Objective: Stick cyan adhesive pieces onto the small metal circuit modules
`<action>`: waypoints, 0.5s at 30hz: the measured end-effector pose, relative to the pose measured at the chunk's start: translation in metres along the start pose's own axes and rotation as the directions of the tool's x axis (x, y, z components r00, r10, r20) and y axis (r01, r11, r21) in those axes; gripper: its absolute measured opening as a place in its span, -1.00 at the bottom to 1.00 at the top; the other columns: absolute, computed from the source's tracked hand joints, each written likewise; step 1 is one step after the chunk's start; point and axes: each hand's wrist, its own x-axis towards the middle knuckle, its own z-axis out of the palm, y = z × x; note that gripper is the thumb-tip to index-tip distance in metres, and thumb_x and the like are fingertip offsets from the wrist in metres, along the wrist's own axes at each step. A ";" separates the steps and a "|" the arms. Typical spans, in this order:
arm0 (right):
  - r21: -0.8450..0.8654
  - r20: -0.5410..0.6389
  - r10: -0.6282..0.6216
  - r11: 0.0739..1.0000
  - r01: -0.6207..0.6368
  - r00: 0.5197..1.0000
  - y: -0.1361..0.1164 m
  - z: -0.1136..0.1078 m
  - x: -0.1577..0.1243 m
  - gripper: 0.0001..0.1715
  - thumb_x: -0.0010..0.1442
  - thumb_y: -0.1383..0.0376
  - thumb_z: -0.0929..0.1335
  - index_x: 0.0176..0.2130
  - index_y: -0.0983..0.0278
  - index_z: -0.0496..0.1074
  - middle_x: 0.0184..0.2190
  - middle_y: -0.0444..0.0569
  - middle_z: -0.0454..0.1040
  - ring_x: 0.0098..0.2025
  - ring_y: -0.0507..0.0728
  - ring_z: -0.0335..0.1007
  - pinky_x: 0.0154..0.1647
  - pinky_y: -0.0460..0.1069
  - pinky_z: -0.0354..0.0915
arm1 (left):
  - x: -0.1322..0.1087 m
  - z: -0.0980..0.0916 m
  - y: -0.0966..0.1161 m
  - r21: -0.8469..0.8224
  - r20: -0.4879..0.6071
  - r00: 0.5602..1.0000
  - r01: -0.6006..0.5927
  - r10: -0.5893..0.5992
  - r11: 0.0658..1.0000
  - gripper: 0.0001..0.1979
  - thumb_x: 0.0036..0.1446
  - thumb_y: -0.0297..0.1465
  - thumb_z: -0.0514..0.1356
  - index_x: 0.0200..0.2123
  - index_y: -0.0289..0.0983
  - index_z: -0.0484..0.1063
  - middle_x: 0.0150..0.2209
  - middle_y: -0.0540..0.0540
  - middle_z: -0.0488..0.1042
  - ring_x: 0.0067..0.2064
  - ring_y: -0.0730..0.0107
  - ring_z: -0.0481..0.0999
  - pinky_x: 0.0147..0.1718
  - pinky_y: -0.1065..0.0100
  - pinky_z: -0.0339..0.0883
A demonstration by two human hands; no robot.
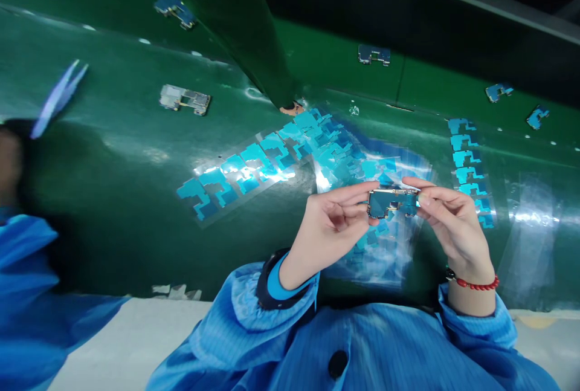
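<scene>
blue sleeves up close, left hand (327, 228) and right hand (453, 225) both pinching one small circuit board (392, 202), blue sticker sheets (254, 164) on green table (113, 197)

My green counter (118, 197): film sheets (254, 167) of blue stickers spread across the middle, another strip (469, 167) to the right, and small circuit boards (185, 99) scattered singly toward the far side.

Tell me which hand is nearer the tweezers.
Left. The left hand holds the board on the tweezers' side; the right hand holds its far end.
</scene>
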 end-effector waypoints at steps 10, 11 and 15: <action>-0.001 0.027 0.003 1.000 -0.003 1.000 0.000 -0.001 0.000 -0.91 0.13 0.32 0.47 -0.41 0.16 0.62 -0.08 -0.06 0.60 -0.02 0.09 0.49 -0.30 -0.17 0.40 | -0.001 -0.002 -0.008 0.016 -0.001 0.999 -0.034 0.034 0.999 -0.58 -0.03 -0.59 0.26 -0.03 -0.36 0.54 -0.32 -0.09 0.67 -0.11 0.12 0.64 -0.23 0.34 0.63; -0.001 0.027 0.002 1.000 -0.002 1.000 0.000 -0.001 0.000 -0.91 0.13 0.32 0.47 -0.41 0.16 0.62 -0.09 -0.06 0.60 -0.02 0.09 0.49 -0.30 -0.18 0.40 | -0.001 -0.003 -0.009 0.019 0.001 0.999 -0.036 0.036 0.999 -0.58 -0.03 -0.58 0.27 -0.03 -0.35 0.54 -0.31 -0.09 0.67 -0.13 0.13 0.65 -0.23 0.34 0.63; -0.003 0.027 -0.007 1.000 0.007 1.000 0.000 0.000 0.001 -0.90 0.14 0.32 0.47 -0.41 0.16 0.62 -0.09 -0.06 0.60 0.01 0.10 0.48 -0.29 -0.17 0.41 | -0.001 -0.003 -0.005 0.033 -0.004 1.000 -0.023 0.023 0.999 -0.57 -0.06 -0.61 0.26 -0.04 -0.36 0.55 -0.31 -0.08 0.67 -0.20 0.17 0.67 -0.25 0.37 0.63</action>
